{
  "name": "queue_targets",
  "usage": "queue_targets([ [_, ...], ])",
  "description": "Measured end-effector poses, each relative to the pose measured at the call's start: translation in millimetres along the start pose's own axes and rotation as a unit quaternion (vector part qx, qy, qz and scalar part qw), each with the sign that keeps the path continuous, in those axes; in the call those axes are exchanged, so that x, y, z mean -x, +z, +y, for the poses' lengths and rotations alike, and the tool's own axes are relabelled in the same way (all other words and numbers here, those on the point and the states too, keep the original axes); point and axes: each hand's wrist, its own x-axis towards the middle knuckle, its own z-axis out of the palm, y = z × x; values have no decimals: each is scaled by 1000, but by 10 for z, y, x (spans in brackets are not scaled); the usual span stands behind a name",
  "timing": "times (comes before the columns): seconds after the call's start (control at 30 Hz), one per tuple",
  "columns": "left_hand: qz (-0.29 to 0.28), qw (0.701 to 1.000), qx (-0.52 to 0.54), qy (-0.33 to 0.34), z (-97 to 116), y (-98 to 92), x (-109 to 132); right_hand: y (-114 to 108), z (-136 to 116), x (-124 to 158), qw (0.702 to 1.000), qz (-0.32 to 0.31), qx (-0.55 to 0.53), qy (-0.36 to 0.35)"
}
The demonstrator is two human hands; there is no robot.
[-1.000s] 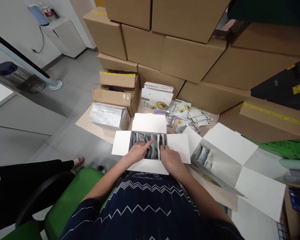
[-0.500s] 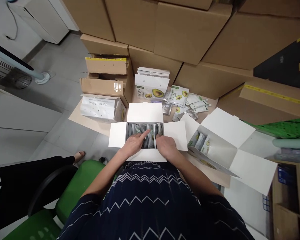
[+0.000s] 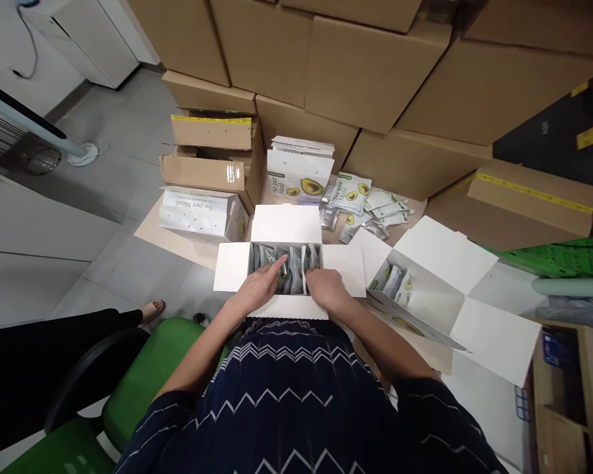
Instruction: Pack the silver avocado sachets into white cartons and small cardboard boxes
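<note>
Clearly, the biggest thing is a stack of brown boxes, rising at the far side of a pale brown table. At the lower left stands a green chair. To the right, a wide white box sits with its flaps spread and a few pouches gathered at its left end. Toward the back left is an open brown box, with a printed white box, lettering upside down, just in front of it. Nearest the middle is the central box, white, its four flaps folded out. Beyond it, loose packets lie heaped, some printed with avocados. The left hand reaches over the central box, index finger stretched out, while the right hand bends in at its right end. Between them, inside that box, stands the row of upright pouches. Whether either grip is grasping a pouch or released, I cannot tell; several fingertips are hidden.
</note>
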Motion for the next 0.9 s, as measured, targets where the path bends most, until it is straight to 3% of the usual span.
queue_targets([
  [0.1,61,993,90,-34,-61,-73,168,-63,144,270,997,59,-21,-39],
  [0.2,150,966,169,-122,-102,-117,391,-98,281,641,986,143,-81,2],
  [0.3,216,932,203,-208,-149,-139,624,15,427,921,986,129,-92,52],
  [0.37,188,921,221,-261,-210,-159,767,196,540,989,989,79,-105,61],
  [0.43,105,918,233,-305,-293,-179,885,428,647,964,983,44,-168,61],
  [0.53,9,911,239,-337,-408,-157,989,745,733,836,928,60,-358,80],
  [0.63,49,883,295,-361,-429,-14,993,882,687,734,864,132,-476,99],
  [0.7,131,846,363,-368,-386,136,962,853,615,711,865,213,-451,62],
  [0.8,274,792,431,-334,-313,341,944,712,529,706,910,289,-295,-49],
  [0.87,320,800,409,-301,-308,396,979,629,504,688,944,257,-169,-117],
  [0.9,319,823,377,-282,-322,390,1006,603,499,672,957,228,-115,-141],
])
